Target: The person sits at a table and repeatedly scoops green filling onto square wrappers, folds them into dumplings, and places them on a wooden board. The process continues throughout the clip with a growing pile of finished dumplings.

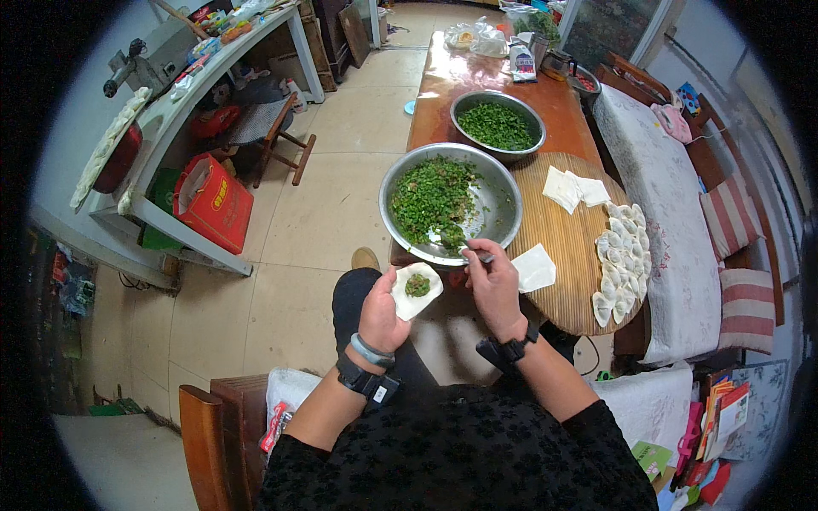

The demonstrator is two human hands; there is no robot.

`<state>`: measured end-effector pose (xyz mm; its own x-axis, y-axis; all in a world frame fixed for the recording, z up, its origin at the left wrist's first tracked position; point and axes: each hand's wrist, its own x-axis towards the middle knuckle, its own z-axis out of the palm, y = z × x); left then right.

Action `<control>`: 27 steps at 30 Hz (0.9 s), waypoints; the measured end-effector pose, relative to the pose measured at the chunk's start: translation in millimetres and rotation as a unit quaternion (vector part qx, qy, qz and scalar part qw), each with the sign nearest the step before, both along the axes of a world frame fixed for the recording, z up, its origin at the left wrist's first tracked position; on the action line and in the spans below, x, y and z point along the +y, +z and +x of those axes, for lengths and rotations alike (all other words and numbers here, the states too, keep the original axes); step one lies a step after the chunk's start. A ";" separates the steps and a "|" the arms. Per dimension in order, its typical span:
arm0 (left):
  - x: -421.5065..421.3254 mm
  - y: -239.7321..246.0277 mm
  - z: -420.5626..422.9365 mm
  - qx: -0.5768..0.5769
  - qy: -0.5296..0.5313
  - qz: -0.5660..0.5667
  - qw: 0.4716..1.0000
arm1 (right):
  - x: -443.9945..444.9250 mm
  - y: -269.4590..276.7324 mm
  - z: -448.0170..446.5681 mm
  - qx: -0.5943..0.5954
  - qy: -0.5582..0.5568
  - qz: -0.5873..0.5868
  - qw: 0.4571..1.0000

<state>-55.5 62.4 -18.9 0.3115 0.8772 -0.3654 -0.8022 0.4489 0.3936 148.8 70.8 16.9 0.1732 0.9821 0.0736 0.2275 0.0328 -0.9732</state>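
Note:
A flat dough wrapper rests on my left hand, with a small mound of green filling at its middle. My right hand grips the handle of a metal spoon, whose bowl carries filling over the near rim of a large steel basin. Chopped greens mixed with meat fill the basin's left side; its right side shows bare metal. Just right of my right hand, a single wrapper overhangs the edge of a round slatted board.
Folded dumplings cover the board's right side, below a wrapper stack. A second steel bowl of chopped greens stands behind the basin on the wooden table. To the left are a folding stool and a red bag.

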 end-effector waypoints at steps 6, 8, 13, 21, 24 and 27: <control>-13.0 -4.8 -2.0 -0.055 -0.038 0.018 0.998 | -1.6 -1.7 -0.5 -0.266 0.038 0.186 0.945; -17.4 -6.8 -2.2 -0.059 -0.037 0.000 0.998 | -11.1 0.7 2.5 -0.276 0.050 0.179 0.943; -31.2 -8.7 3.2 -0.090 -0.056 -0.002 0.994 | -44.8 5.3 9.5 -0.208 0.014 0.163 0.964; -51.2 -10.2 22.6 -0.055 -0.090 0.002 0.994 | -82.9 -6.1 18.2 0.078 0.152 -0.214 0.962; -55.8 -8.2 29.9 -0.013 -0.091 -0.007 0.996 | -86.5 -8.1 18.2 -0.075 0.110 -0.083 0.988; -57.1 -4.9 36.7 0.009 -0.085 0.021 0.996 | -89.6 -8.2 15.9 -0.210 0.091 0.107 0.968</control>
<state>-18.8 5.2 -23.8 0.4510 0.8267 -0.3363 -0.7086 0.5608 0.4283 164.7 -18.8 8.6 -0.0910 0.9480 0.3050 0.5730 0.3003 -0.7625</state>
